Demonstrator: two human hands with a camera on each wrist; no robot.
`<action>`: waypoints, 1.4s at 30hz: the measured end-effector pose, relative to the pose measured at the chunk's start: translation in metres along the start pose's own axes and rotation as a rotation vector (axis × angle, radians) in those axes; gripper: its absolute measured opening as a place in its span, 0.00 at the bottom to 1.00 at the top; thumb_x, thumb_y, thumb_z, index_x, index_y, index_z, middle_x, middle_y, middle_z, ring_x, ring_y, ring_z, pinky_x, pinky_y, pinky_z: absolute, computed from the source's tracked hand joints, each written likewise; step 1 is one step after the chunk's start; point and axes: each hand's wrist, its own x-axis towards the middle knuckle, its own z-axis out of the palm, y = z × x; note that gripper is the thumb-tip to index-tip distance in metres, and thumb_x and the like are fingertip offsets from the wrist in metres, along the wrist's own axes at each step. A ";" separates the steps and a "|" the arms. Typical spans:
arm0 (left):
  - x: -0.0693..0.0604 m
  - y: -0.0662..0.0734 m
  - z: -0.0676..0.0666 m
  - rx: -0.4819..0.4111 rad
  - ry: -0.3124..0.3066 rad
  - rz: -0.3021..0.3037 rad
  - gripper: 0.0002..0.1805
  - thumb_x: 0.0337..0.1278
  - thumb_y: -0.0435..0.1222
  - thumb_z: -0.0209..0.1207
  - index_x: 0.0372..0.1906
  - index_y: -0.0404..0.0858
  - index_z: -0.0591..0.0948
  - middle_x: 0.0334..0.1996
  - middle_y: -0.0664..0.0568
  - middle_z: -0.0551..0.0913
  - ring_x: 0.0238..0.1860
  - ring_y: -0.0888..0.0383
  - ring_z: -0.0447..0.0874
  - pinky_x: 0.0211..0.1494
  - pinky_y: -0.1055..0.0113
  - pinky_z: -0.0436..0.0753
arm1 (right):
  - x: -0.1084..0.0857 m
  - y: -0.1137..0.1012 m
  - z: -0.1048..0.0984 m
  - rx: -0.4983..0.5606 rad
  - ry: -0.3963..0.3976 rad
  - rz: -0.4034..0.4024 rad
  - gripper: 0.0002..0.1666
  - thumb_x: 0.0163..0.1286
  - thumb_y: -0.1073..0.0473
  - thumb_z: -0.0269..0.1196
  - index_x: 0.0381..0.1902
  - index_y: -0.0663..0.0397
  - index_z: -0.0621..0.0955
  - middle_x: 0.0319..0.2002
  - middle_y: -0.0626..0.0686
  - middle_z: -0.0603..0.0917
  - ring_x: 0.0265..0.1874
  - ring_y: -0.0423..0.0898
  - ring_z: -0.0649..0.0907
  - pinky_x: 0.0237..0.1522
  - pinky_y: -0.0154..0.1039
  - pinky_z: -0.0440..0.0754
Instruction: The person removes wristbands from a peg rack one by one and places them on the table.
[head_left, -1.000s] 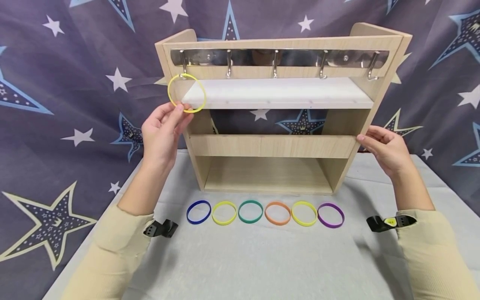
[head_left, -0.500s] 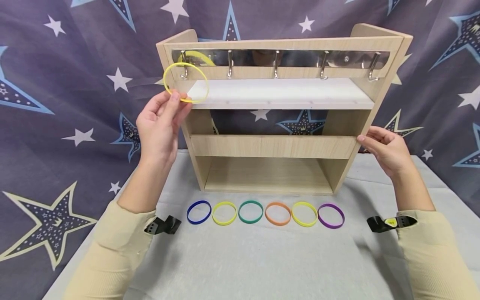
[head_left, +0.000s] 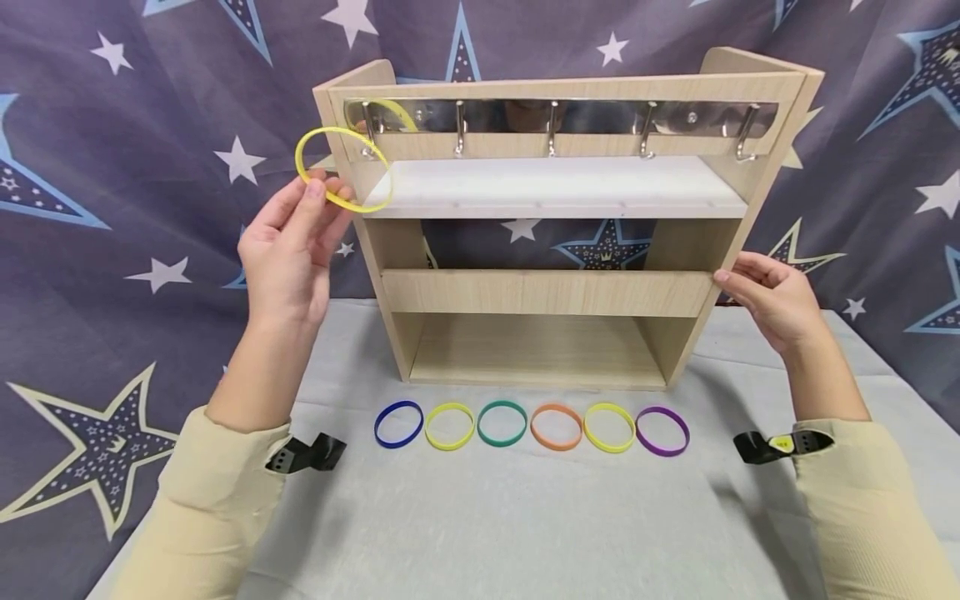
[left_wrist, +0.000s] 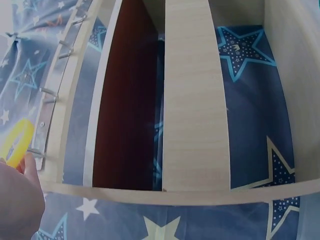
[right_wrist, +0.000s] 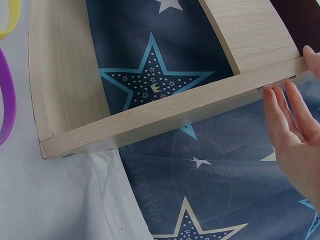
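Note:
My left hand (head_left: 288, 242) pinches a yellow silicone wristband (head_left: 363, 210) between thumb and fingers. The band is held up at the leftmost hook (head_left: 368, 121) of a metal hook rail (head_left: 506, 117); whether the hook passes through it I cannot tell. That rail runs along the upper front of a light wooden shelf unit (head_left: 547, 293). With fairly straight fingers, my right hand (head_left: 776, 300) touches the unit's right side panel (right_wrist: 175, 102), thumb at the front edge and fingertips against the outer face.
In front of the unit lies a row of wristbands: blue (head_left: 392, 446), yellow (head_left: 450, 447), green (head_left: 501, 442), orange (head_left: 556, 447), another yellow (head_left: 609, 450) and purple (head_left: 663, 452). They rest on a grey-white cloth (head_left: 525, 525). A star-patterned curtain (head_left: 165, 217) hangs behind.
My left hand rose with the yellow wristband, then shifted left, away from the hook rail's middle. The right hand stays at the side panel, and the row of wristbands has not moved.

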 end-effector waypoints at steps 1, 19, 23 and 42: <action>0.000 0.001 -0.001 -0.007 0.001 -0.011 0.11 0.49 0.26 0.67 0.39 0.25 0.83 0.28 0.43 0.87 0.31 0.54 0.89 0.47 0.62 0.88 | 0.000 0.000 0.000 0.008 -0.004 0.002 0.17 0.64 0.74 0.60 0.42 0.47 0.85 0.36 0.41 0.89 0.36 0.33 0.86 0.45 0.19 0.80; 0.001 0.009 -0.031 0.272 -0.241 -0.373 0.03 0.54 0.29 0.65 0.34 0.35 0.86 0.31 0.50 0.89 0.34 0.60 0.89 0.46 0.70 0.89 | -0.001 -0.002 0.001 0.032 0.004 0.023 0.17 0.64 0.74 0.61 0.42 0.48 0.85 0.35 0.41 0.88 0.35 0.33 0.85 0.44 0.19 0.81; 0.003 0.000 -0.040 0.420 -0.273 -0.502 0.02 0.56 0.31 0.64 0.32 0.39 0.87 0.30 0.54 0.89 0.34 0.62 0.89 0.45 0.72 0.89 | -0.002 -0.003 0.001 0.004 0.024 0.035 0.16 0.63 0.72 0.62 0.41 0.46 0.85 0.34 0.40 0.88 0.35 0.33 0.85 0.44 0.18 0.81; 0.023 -0.020 -0.101 0.925 -0.546 -0.900 0.25 0.63 0.35 0.60 0.60 0.23 0.71 0.34 0.57 0.89 0.39 0.65 0.87 0.52 0.67 0.87 | -0.001 0.000 0.000 0.036 0.000 0.027 0.18 0.64 0.74 0.60 0.41 0.47 0.85 0.35 0.41 0.88 0.35 0.33 0.85 0.44 0.18 0.80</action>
